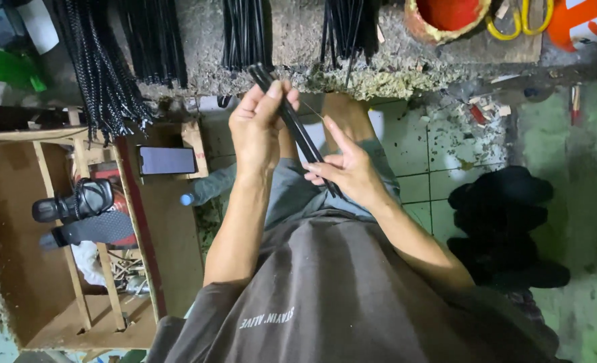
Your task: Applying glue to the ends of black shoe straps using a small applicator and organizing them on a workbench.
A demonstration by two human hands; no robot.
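Cardboard partitions [76, 269] are filling the left of the view, with a black strappy sandal [76, 202] lying among them and a dark phone [167, 160] resting on the box edge just beside. Above these, bundles of braided black cord [106, 67] are hanging down from a rough concrete ledge [406, 74].

At the centre, the left hand [258, 128] is closing around the upper part of a narrow black strap [295, 128], thumb and fingers wrapped about it, forearm rising steeply from the lap. The strap is running diagonally from near the ledge down toward the knees. Just right of it, the right hand [352, 171] is gripping the strap's lower end with curled fingers while its index finger is pointing up and a thin thread or wire is stretching from the fingertip toward the strap; whether a needle is being pinched there cannot be told.

In my judgement the thin strand is likely to slip or snap if the two hands are pulling apart unevenly, and the strap may twist, since it is being held only at two points in the air.

Further right, a heap of black material [507, 228] is sitting on the tiled floor [439, 154], and yellow-handled scissors [520, 20] are lying on the ledge.
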